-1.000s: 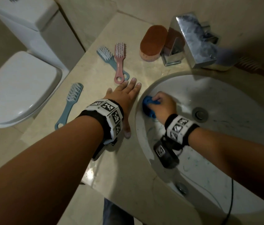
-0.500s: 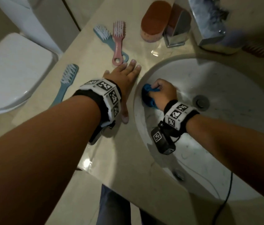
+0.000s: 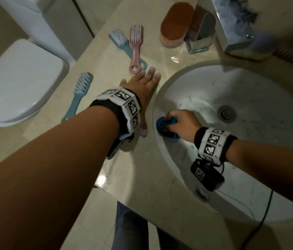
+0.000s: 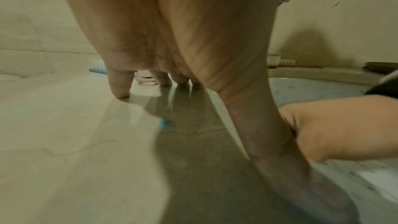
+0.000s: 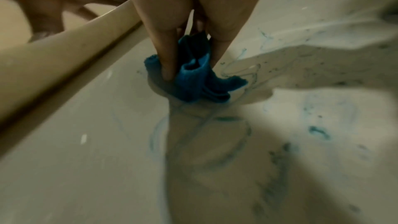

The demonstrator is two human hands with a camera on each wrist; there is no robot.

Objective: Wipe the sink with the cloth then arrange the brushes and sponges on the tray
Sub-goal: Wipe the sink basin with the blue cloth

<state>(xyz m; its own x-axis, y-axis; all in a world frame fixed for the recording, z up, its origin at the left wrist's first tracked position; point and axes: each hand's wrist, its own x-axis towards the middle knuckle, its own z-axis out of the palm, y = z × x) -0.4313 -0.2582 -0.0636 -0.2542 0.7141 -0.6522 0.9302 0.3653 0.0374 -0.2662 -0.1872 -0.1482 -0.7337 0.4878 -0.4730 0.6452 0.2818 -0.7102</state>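
My right hand grips a bunched blue cloth and presses it on the left inner wall of the white sink, close under the rim. In the right wrist view the cloth sits between my fingers, with blue-green smears on the basin around it. My left hand lies flat and open on the beige counter, just left of the sink rim. Beyond its fingertips lie a pink brush and a blue brush. Another blue brush lies further left. An orange sponge stands near the tap.
A chrome tap stands behind the sink, with a metal holder beside it. The drain is in the basin's middle. A white toilet is left of the counter. A black cable runs over the sink's near edge.
My right hand has slid the cloth down the sink's left wall, toward the near side. My left hand stays flat on the counter. The head view has shifted a little.
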